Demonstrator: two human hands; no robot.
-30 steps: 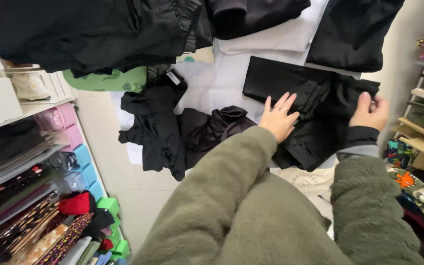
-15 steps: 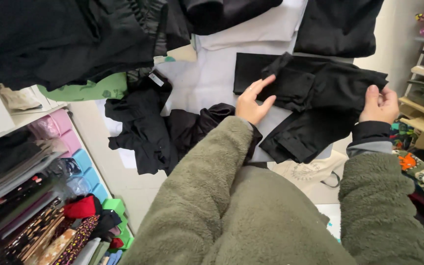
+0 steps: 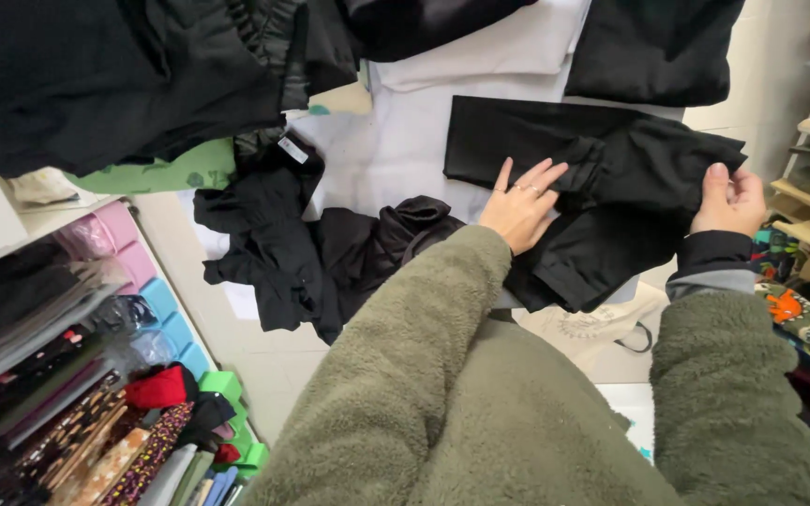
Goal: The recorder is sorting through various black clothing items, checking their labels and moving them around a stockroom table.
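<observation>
Your left hand (image 3: 520, 208) lay on the garment (image 3: 611, 178), your right hand (image 3: 729, 199) at its right edge, crumpled clothes (image 3: 311, 248) to the left.

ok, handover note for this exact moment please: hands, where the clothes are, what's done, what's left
Left hand: open, flat on the black garment, pressing its folded middle.
Right hand: pinching the garment's right edge, thumb on top.
The garment lies on a white sheet, partly folded, its lower part loose.
A crumpled black pile lies left of the left hand, unfolded. More black clothes sit at the top left and a folded black piece at the top right.
Done: the first fold looks in place. Left: likely the rest of this fold, then the crumpled pile.
</observation>
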